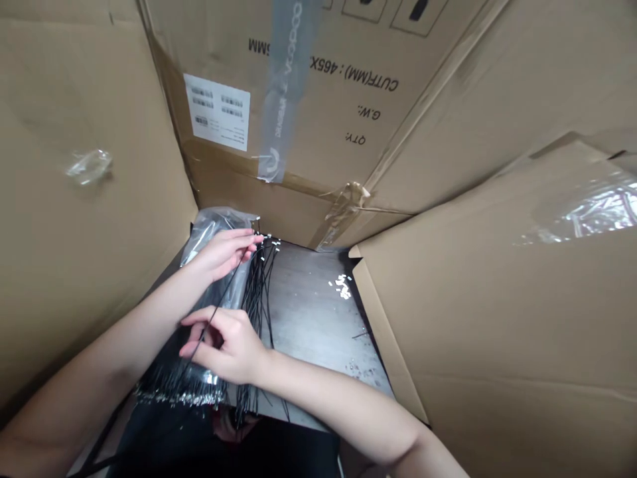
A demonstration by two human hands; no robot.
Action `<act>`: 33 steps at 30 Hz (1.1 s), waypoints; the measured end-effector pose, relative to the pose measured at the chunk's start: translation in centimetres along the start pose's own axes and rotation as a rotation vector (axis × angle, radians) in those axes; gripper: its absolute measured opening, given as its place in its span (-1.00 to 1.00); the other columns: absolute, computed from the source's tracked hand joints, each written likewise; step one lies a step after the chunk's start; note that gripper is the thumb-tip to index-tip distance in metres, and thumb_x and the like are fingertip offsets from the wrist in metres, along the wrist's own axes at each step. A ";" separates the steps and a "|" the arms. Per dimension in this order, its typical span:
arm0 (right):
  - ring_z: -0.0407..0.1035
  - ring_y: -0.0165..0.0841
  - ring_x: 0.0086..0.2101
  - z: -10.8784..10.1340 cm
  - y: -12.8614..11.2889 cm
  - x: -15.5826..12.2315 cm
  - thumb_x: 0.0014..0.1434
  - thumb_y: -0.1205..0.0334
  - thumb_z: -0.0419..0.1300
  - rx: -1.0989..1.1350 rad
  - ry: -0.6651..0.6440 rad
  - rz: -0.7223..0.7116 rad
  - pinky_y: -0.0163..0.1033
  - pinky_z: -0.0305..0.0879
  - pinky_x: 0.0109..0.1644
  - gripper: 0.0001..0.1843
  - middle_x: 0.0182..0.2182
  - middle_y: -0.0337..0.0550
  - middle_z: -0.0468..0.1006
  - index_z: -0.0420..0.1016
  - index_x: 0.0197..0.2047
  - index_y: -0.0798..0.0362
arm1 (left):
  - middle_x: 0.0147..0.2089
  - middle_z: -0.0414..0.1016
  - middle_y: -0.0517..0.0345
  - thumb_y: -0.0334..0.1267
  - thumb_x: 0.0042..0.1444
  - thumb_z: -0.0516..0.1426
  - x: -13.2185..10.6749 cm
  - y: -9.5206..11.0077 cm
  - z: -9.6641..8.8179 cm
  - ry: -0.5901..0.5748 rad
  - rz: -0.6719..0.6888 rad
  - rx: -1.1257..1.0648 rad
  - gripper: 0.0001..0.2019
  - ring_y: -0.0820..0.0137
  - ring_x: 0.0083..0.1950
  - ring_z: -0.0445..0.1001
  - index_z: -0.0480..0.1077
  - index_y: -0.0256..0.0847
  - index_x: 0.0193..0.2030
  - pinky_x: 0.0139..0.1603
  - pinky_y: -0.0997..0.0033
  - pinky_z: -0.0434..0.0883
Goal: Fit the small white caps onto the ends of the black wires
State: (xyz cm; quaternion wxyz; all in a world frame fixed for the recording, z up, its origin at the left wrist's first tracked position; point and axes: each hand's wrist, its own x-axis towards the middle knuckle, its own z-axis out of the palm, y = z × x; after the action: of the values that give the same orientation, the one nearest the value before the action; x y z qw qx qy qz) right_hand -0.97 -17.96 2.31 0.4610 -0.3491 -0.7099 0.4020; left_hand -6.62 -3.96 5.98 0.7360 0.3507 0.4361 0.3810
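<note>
My left hand (233,253) is closed near the bundle's far end, its fingertips pinching the upper end of a thin black wire (227,289). The wire runs down slantwise to my right hand (227,342), whose curled fingers and thumb lie around it. Under both hands a clear plastic bag (200,232) covers a thick bundle of black wires (174,378) with shiny tips at the near end. Beside it, more loose black wires (256,292) lie lengthwise, with small white connectors (276,245) at their far ends.
A small pile of white bits (342,287) lies on the grey tabletop (308,318). Cardboard walls (318,99) rise at the back, left and right. A cardboard flap (388,338) borders the table's right side. Dark scraps (362,334) lie near that edge.
</note>
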 end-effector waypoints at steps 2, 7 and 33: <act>0.42 -0.46 -0.48 -0.7 -1.2 0.2 0.23 -0.01 0.18 -0.118 -0.093 -0.072 -0.36 0.37 -0.31 -0.69 -0.42 -0.19 0.61 0.50 -0.20 0.08 | -0.16 0.57 -0.14 -0.64 0.11 0.12 0.5 -0.6 -0.1 -0.049 -0.100 0.037 -0.83 0.63 -0.49 0.38 0.49 -0.44 -0.22 -0.57 0.70 0.31; 0.34 -0.47 -0.53 -6.3 -4.8 1.3 0.25 0.07 0.19 -0.420 -0.366 -0.079 -0.36 0.19 -0.39 -0.66 -0.59 -0.29 0.49 0.45 -0.51 0.05 | -0.42 0.41 0.09 -0.57 0.15 0.10 2.0 -2.4 0.1 -0.140 -0.181 0.047 -0.87 0.74 -0.66 0.10 0.47 -0.43 -0.33 -0.72 0.75 -0.02; 0.37 -0.40 -0.56 -18.5 6.0 -4.7 -0.08 0.35 0.29 -0.773 0.213 0.870 -0.29 0.28 -0.39 -0.94 -0.57 -0.28 0.49 0.48 -0.47 0.03 | -0.54 0.37 0.21 -0.39 0.29 0.02 4.1 -4.2 2.6 -0.371 -0.087 0.233 -0.87 0.60 -0.62 0.22 0.33 -0.31 -0.29 -0.61 0.64 0.18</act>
State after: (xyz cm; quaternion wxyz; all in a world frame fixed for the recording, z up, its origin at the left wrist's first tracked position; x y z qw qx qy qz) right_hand 18.67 -14.83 -0.09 0.1620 -0.7893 -0.5460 0.2292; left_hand -1.82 -2.87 1.84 0.7739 0.4784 0.3490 0.2247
